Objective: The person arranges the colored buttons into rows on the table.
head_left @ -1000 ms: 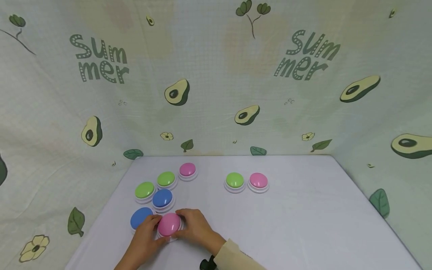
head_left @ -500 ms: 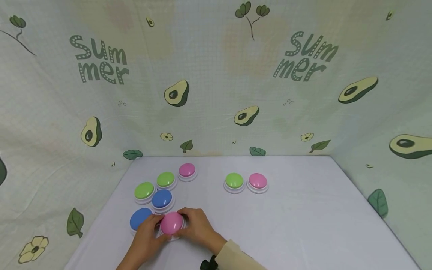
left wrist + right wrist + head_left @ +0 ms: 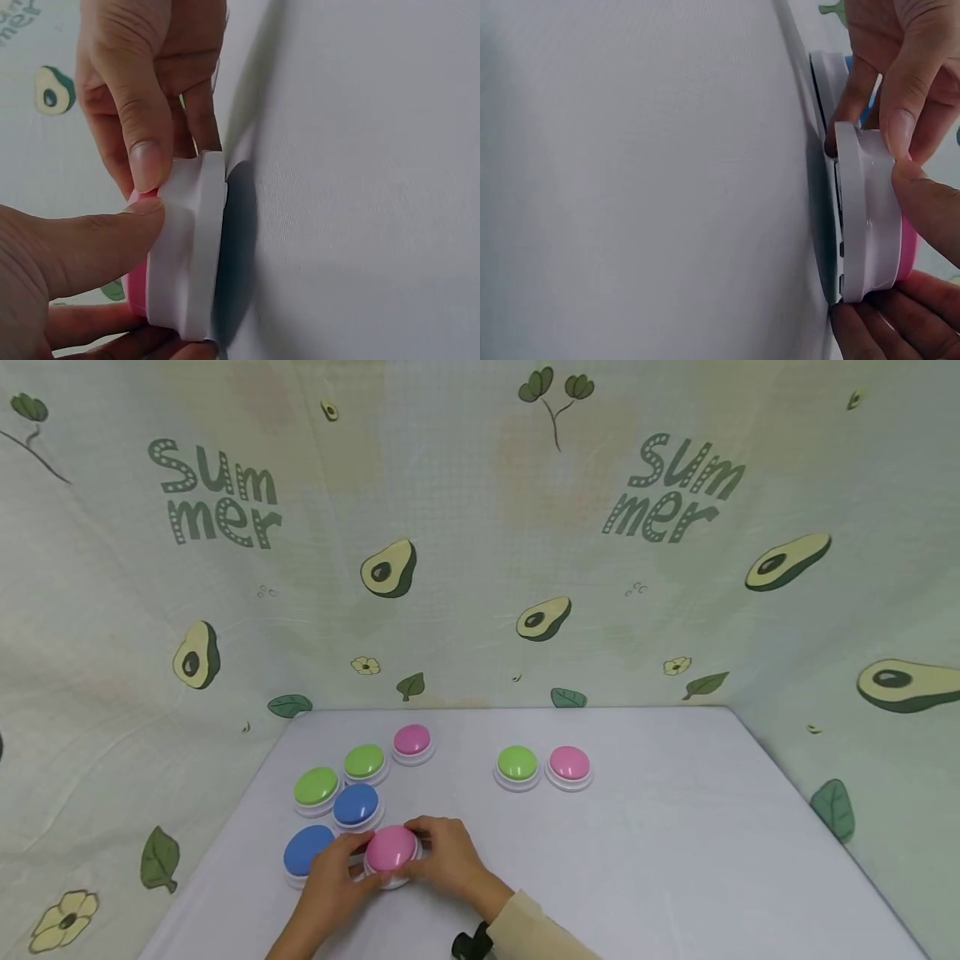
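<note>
A pink dome push button [image 3: 392, 847] on a round white base is held between both hands near the table's front left. My left hand [image 3: 330, 885] grips its left side, thumb at the near edge and fingers round the far side. My right hand [image 3: 456, 867] holds the right side the same way, and the thumb tips meet at the front. In the left wrist view the button's white base [image 3: 186, 247] stands slightly off the table, a dark shadow beneath it. The right wrist view shows the underside of the base [image 3: 847, 217] tilted up a little.
Left of the hands sit a large blue button [image 3: 307, 850] and another blue button [image 3: 356, 804]. Behind them are two green buttons [image 3: 316, 786] and a pink one [image 3: 412, 740]. Farther right stand a green button [image 3: 517, 763] and a pink button [image 3: 568, 763]. A printed cloth [image 3: 465, 527] hangs behind.
Both hands have shifted the pink button to the right and slightly away from the front, widening its gap from the large blue button. The other buttons stay where they were.
</note>
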### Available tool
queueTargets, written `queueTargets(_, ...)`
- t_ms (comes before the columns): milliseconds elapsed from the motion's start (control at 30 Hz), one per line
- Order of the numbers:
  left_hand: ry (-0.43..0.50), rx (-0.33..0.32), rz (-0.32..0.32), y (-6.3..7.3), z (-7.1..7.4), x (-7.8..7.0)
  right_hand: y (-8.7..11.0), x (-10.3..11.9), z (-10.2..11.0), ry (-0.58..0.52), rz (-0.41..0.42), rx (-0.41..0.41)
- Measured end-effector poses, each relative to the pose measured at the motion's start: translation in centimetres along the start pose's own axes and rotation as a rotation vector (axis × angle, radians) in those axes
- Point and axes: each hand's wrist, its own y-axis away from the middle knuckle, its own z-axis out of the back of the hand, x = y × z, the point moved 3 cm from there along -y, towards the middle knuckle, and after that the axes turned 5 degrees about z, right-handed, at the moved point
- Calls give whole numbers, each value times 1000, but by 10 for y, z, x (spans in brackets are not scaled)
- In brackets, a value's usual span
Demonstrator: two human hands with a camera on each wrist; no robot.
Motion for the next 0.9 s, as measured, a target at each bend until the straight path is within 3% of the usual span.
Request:
queueTargets(267, 30, -41, -14, -5, -10, -8, 3, -4, 17, -52, -11, -45)
queueTargets(600, 147, -42, 1, -17, -30, -23, 7, -13, 40, -60, -33, -88)
queueTargets(900, 211, -47, -68, -28, -53, -37, 12, -23, 63, -40, -30, -123)
